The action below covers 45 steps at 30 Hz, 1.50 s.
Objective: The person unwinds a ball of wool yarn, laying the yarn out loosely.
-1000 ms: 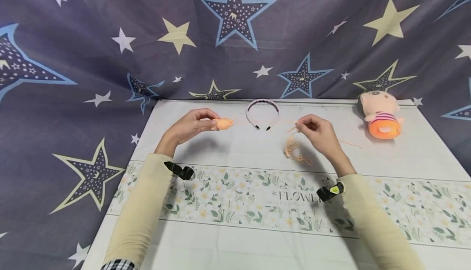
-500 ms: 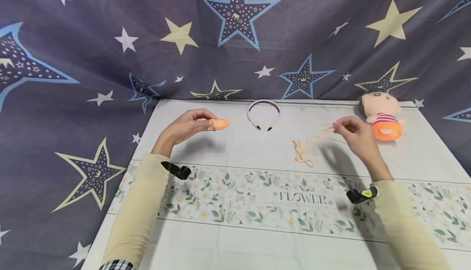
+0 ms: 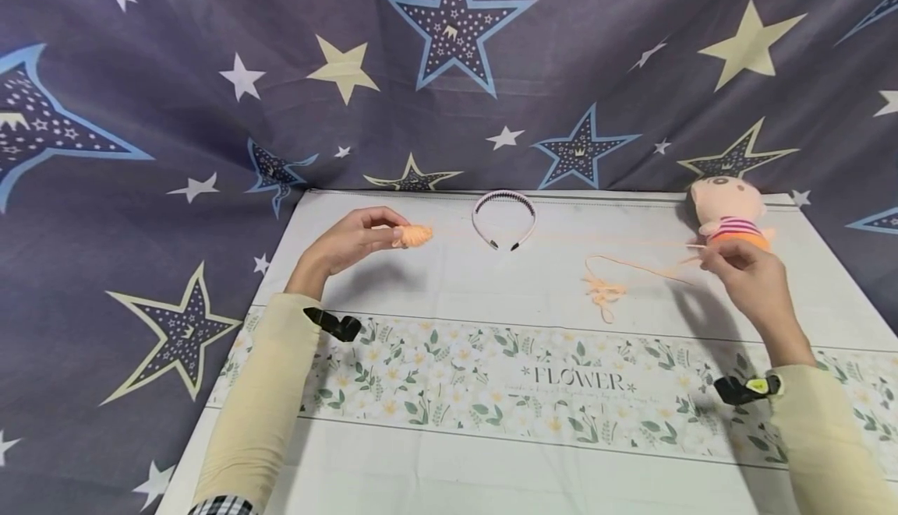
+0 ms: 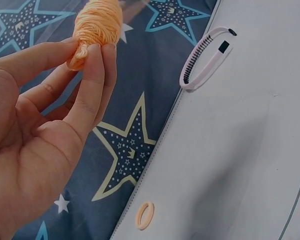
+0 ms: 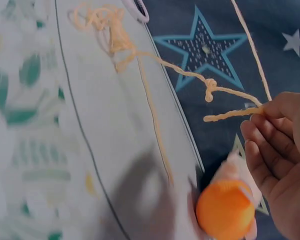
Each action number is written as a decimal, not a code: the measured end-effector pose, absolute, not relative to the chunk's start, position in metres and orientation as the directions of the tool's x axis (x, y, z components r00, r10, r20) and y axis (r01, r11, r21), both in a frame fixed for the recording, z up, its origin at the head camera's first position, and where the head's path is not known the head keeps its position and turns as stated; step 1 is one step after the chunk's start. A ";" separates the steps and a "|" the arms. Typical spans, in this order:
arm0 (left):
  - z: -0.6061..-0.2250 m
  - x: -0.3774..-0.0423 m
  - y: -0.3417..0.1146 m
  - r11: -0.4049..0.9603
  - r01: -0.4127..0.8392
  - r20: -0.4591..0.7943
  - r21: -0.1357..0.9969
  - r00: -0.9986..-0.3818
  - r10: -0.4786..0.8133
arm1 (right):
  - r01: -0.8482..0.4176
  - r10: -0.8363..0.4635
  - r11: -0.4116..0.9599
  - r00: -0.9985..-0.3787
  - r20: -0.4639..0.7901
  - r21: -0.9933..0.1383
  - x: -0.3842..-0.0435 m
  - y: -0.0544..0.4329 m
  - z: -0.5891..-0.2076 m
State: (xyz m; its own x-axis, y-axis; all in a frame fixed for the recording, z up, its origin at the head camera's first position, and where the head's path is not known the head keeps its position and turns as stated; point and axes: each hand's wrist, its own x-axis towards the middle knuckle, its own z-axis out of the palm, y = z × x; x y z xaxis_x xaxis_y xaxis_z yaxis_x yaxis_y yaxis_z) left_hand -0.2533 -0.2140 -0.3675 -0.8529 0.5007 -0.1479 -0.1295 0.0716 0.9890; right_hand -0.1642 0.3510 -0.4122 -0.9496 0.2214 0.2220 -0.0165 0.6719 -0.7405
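Landmark: pale pink headband [image 3: 504, 194], same spot on the white table cover [image 3: 449, 460] as half a second ago.

Left hand [image 3: 354, 244], left of headband, near enough unmoved: thumb and fingertips pinch one end of the peach yarn bundle [image 3: 415, 236]. Bundle sits between that hand and headband, also left of the latter, held above the cover. Peach ring [image 4: 144, 216] shows in left wrist view, well apart from headband, by the cover's edge.

Right hand [image 3: 758, 277] is the main change: shifted farther right of headband, now in front of plush doll [image 3: 730, 207], hiding part of its orange bottom; previously just left of it. Thumb and index finger pinch yarn, other fingers loosely bent. Taut strand [image 5: 253, 50] from bundle to right hand now longer, crossing the headband area in head view; can't tell if it touches headband.

Loose yarn tangle [image 3: 605, 292], right of headband and nearer the person, has slid right too. Knotted length runs from it to right hand's pinch; short yarn end [image 5: 232, 115] sticks out there. Tangle blurred in right wrist view. Doll: far right of headband, unmoved.
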 end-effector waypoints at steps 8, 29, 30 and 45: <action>-0.367 -0.254 -0.217 0.100 -0.122 -0.156 0.987 -0.843 0.515 | 0.106 0.261 0.728 -0.956 0.132 -0.677 -0.151 0.374 -0.416; -0.367 -0.256 -0.209 0.086 -0.134 -0.159 0.987 -0.840 0.519 | -0.236 -0.101 0.750 -0.964 0.247 -0.617 -0.168 0.340 -0.441; -0.367 -0.256 -0.209 0.089 -0.133 -0.160 0.987 -0.839 0.519 | -0.231 -0.102 0.754 -0.966 0.238 -0.615 -0.168 0.339 -0.441; -0.368 -0.257 -0.205 0.130 -0.094 -0.150 0.987 -0.827 0.541 | -0.264 -0.132 0.737 -0.959 0.249 -0.623 -0.186 0.275 -0.424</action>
